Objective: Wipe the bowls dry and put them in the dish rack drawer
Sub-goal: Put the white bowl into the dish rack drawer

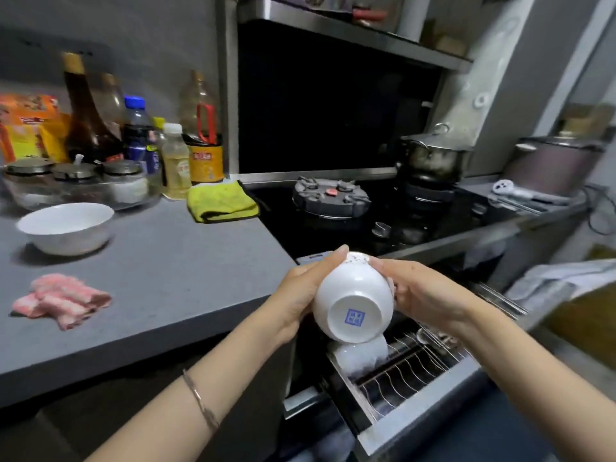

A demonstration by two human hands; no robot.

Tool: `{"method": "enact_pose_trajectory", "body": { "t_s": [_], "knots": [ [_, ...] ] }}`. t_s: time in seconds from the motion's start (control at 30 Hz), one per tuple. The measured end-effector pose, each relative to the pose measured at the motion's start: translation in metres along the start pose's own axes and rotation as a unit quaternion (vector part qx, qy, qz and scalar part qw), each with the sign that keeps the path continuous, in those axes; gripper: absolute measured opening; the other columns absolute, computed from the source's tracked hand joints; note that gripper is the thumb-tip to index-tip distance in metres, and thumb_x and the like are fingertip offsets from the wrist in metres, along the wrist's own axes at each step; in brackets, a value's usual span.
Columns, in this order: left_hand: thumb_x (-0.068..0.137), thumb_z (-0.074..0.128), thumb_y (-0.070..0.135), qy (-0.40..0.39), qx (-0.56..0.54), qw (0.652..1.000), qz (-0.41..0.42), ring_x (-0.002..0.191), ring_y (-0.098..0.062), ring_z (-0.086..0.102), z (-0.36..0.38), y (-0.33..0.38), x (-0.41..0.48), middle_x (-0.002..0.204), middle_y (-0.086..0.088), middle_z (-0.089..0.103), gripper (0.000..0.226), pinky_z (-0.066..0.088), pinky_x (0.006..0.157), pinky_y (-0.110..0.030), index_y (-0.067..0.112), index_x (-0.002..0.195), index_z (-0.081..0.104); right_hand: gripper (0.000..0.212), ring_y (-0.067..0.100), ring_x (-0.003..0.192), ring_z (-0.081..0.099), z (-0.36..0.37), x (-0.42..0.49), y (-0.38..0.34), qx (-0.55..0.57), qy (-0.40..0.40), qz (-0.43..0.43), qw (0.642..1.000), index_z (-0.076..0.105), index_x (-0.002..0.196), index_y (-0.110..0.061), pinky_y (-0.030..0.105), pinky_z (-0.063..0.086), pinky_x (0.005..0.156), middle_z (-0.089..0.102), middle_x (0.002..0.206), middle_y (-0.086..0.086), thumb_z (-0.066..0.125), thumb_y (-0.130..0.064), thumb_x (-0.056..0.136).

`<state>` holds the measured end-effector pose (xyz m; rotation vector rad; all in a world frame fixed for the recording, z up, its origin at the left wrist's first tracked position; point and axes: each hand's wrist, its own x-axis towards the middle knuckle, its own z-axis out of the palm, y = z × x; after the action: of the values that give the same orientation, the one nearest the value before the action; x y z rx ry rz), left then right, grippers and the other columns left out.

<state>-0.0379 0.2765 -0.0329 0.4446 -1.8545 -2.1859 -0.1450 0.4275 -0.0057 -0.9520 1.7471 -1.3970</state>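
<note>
Both hands hold one white bowl between them, above the open dish rack drawer. The left hand is wrapped round the bowl's left side, fingers curled over the rim at the far edge. The right hand clasps the right side, thumb along the wall. The bowl is tipped so that its foot faces the camera, showing a blue square mark on the base. Just beneath it a second bowl stands in the wire rack at the drawer's left end.

On the grey counter to the left, a third bowl sits upright, well apart from the hands. A pink cloth lies crumpled nearer the counter's edge. A yellow cloth lies folded farther back, beside the black hob.
</note>
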Motion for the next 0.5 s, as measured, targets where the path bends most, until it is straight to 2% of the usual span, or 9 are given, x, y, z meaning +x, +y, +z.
{"method": "enact_pose_trajectory", "body": {
  "t_s": [0.07,0.13,0.17,0.23,0.3,0.37,0.43,0.5],
  "knots": [
    [0.082,0.059,0.055,-0.023,0.024,0.999,0.000,0.083,-0.014,0.069,0.027,-0.017,0.016,0.091,-0.002,0.075,0.044,0.048,0.072,-0.020,0.017,0.099,0.073,0.036,0.009,0.068,0.061,-0.025,-0.013,0.021,0.019,0.034,0.028,0.999,0.063,0.119,-0.007,0.024,0.045,0.069,0.068,0.074,-0.002,0.046,-0.028,0.096],
    [0.089,0.049,0.056,-0.028,0.045,0.998,0.013,0.087,-0.009,0.068,0.048,-0.033,0.031,0.093,0.003,0.074,0.043,0.048,0.074,-0.018,0.020,0.099,0.072,0.036,0.012,0.069,0.060,-0.049,-0.021,0.042,0.034,0.061,0.054,0.996,0.066,0.112,-0.004,0.025,0.044,0.069,0.068,0.076,0.000,0.049,-0.030,0.094],
    [0.092,0.044,0.054,-0.023,0.051,0.998,0.020,0.089,-0.007,0.066,0.058,-0.043,0.042,0.095,0.006,0.073,0.042,0.048,0.076,-0.017,0.022,0.100,0.070,0.033,0.011,0.067,0.060,-0.061,-0.024,0.053,0.049,0.081,0.068,0.993,0.070,0.103,-0.006,0.025,0.044,0.068,0.067,0.073,-0.001,0.049,-0.029,0.094],
    [0.097,0.038,0.047,-0.007,0.069,0.997,0.037,0.100,-0.008,0.061,0.073,-0.066,0.061,0.106,0.008,0.067,0.036,0.047,0.087,-0.022,0.025,0.109,0.064,0.033,0.008,0.057,0.059,-0.086,-0.027,0.070,0.070,0.127,0.094,0.985,0.074,0.081,-0.013,0.025,0.041,0.064,0.064,0.061,-0.004,0.048,-0.026,0.095],
    [0.099,0.036,0.042,-0.009,0.096,0.995,0.039,0.107,-0.008,0.057,0.084,-0.092,0.078,0.114,0.011,0.062,0.028,0.043,0.098,-0.029,0.031,0.114,0.057,0.030,0.010,0.059,0.061,-0.109,-0.025,0.088,0.090,0.171,0.121,0.974,0.072,0.096,-0.009,0.026,0.043,0.062,0.068,0.068,0.001,0.049,-0.027,0.095],
    [0.099,0.038,0.040,-0.020,0.127,0.991,0.039,0.110,-0.006,0.054,0.093,-0.123,0.097,0.115,0.015,0.060,0.020,0.041,0.100,-0.028,0.038,0.111,0.054,0.033,0.014,0.065,0.065,-0.133,-0.019,0.109,0.108,0.202,0.146,0.962,0.067,0.111,-0.006,0.026,0.047,0.061,0.070,0.080,0.007,0.051,-0.029,0.094],
    [0.098,0.041,0.041,-0.024,0.162,0.985,0.045,0.113,-0.004,0.053,0.097,-0.150,0.112,0.118,0.016,0.058,0.019,0.039,0.097,-0.021,0.039,0.112,0.054,0.035,0.015,0.066,0.065,-0.151,-0.011,0.127,0.114,0.234,0.165,0.951,0.065,0.114,-0.004,0.026,0.047,0.059,0.069,0.084,0.008,0.053,-0.029,0.093],
    [0.098,0.044,0.039,-0.020,0.232,0.971,0.056,0.119,-0.003,0.048,0.098,-0.176,0.129,0.128,0.014,0.054,0.028,0.036,0.100,-0.020,0.033,0.124,0.053,0.033,0.014,0.063,0.064,-0.169,0.000,0.147,0.126,0.262,0.176,0.940,0.063,0.113,-0.003,0.024,0.047,0.053,0.068,0.083,0.008,0.055,-0.027,0.092]
  ]
}}
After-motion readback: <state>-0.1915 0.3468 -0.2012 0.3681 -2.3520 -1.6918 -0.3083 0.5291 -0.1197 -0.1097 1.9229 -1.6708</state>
